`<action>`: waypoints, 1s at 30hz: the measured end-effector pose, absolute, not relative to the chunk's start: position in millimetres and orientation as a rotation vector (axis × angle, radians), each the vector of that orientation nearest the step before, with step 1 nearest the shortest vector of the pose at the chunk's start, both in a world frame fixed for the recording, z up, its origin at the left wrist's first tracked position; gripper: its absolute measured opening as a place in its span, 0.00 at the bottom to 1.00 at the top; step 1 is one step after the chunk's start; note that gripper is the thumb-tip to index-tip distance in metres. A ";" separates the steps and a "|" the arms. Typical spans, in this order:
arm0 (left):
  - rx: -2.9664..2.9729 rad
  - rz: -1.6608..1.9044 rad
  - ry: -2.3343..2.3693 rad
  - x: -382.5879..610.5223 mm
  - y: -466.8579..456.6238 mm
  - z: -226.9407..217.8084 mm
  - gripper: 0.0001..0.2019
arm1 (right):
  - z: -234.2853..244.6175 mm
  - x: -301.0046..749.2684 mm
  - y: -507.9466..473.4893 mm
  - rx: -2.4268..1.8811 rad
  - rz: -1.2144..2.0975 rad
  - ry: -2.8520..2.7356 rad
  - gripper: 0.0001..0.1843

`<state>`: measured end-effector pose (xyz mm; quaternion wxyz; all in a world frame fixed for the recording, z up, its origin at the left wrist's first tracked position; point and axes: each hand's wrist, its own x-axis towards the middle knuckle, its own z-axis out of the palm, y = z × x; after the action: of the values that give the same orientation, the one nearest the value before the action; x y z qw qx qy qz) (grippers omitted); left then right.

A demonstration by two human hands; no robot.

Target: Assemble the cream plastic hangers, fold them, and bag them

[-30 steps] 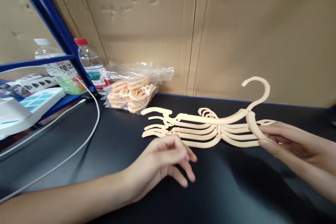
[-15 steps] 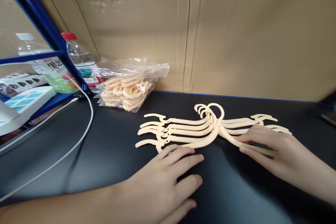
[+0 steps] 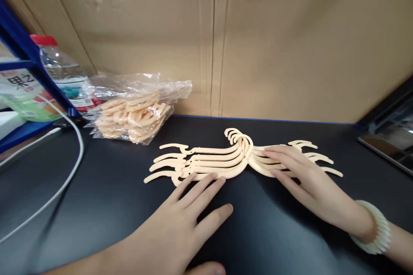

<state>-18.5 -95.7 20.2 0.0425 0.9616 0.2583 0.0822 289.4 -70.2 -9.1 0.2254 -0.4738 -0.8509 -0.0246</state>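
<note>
Several cream plastic clothes hangers (image 3: 216, 157) lie overlapping in a row on the black tabletop. Their hooks are gathered at the middle, curving left, and their arms fan out to both sides. My left hand (image 3: 185, 219) is spread with fingers apart, its fingertips touching the left arm of the nearest hanger (image 3: 237, 172). Over the right arms rests my right hand (image 3: 309, 184), fingers stretched out and thumb beside the nearest hanger's right arm. Parts of those right arms are hidden under it. A pale beaded bracelet (image 3: 374, 227) circles the right wrist.
A clear plastic bag (image 3: 138, 116) of similar cream pieces lies at the back left. Behind it stand a red-capped bottle (image 3: 66, 73) and a blue shelf frame (image 3: 19, 30). A white cable (image 3: 69, 176) loops across the left. Cardboard (image 3: 290, 43) walls the back; a dark-framed object (image 3: 390, 150) is at right.
The nearest hanger has turned so its hook lines up with the others. My right hand has gone from pinching its right arm to lying over the stack. The view has shifted right.
</note>
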 end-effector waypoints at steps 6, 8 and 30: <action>2.926 0.369 0.768 -25.2 -83.7 22.6 0.29 | -12.9 289.6 -62.3 -1.365 -0.117 -2.530 0.29; 2.933 0.323 0.769 -26.9 -76.5 24.0 0.28 | -11.3 290.6 -54.7 -1.368 -0.098 -2.549 0.29; 2.897 0.563 0.787 -16.7 -17.9 3.7 0.15 | -8.6 300.5 0.3 -1.224 -0.277 -2.410 0.22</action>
<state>-16.7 -17.9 3.7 0.0436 0.9476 0.2574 0.1841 300.5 0.3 -8.6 0.2106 -0.4405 -0.8670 -0.0998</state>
